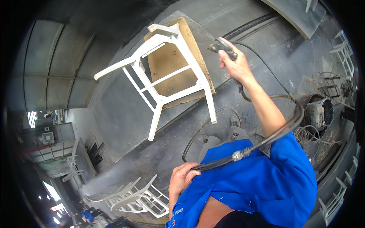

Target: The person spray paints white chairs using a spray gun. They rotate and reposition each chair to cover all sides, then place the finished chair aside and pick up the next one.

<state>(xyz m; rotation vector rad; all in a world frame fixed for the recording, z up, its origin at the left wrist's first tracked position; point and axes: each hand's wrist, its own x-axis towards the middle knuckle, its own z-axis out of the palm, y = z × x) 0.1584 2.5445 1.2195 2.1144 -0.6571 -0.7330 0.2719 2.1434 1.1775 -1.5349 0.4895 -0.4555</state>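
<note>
My right hand (236,65) is wrapped around a spray gun (223,48), its nozzle facing left toward a white chair frame (178,41). The frame lies overturned with its legs sticking out, on a brown board (167,72). A gap separates the gun from the frame. Close to my waist, my left hand (182,178) is closed on a thick black hose (216,164), which has a taped-looking joint along it. That hose loops up past my right elbow, and a thinner dark hose also runs from the gun.
More white chair frames (140,197) stand at the lower left, others (344,53) at the right edge. A dirty round container (318,112) and tangled hoses (306,136) are on the floor at right. A panelled wall (53,64) rises at left.
</note>
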